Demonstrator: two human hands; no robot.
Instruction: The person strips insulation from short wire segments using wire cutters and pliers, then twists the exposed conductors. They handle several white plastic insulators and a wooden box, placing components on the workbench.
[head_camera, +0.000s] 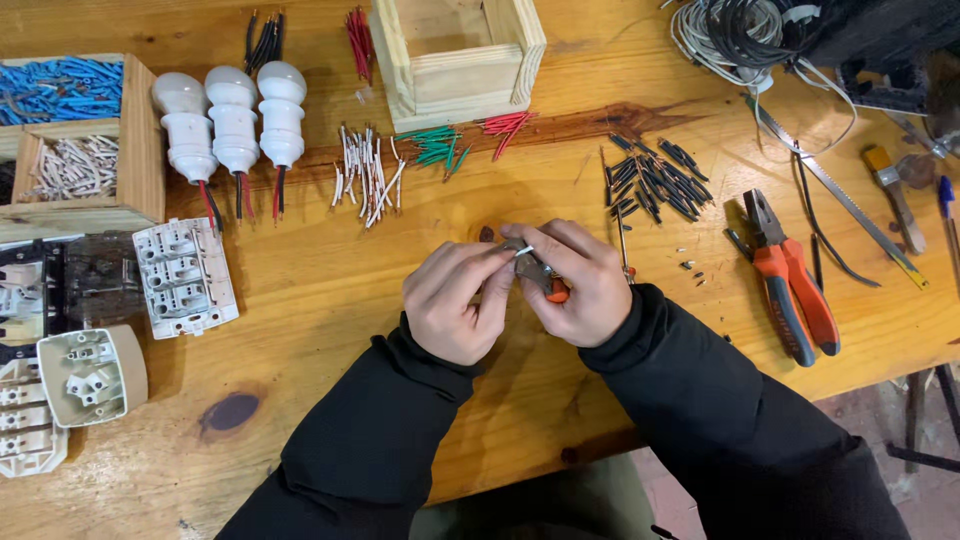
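left hand (458, 300): curled up tight, fingertips pinching a short white wire piece (523, 250) right over the middle of the wooden workbench (330, 290)
right hand (578, 280): closed around a small orange-handled stripping tool (548, 283), whose metal tip meets the wire between both hands
black sleeves (640, 400): both arms come in from the near edge
white switch modules (185, 275): lying on the bench to the person's left, with a rounded white housing (92, 375) nearer the edge
orange-and-black pliers (790, 285): flat on the bench to the right, untouched
loose wire bits: black pile (655, 178) just past the right hand, white pile (367, 180), some green (435, 147) and red (505, 123) further back
three white bulb holders (232, 120): side by side, red and black leads pointing toward the person
divided wooden tray (135, 150): far left; blue wire pieces (60, 88) in the back compartment, white ones (72, 167) in the front
square wooden box (458, 55): far centre, can't tell what's inside
tangled cable coil (735, 35): far right corner
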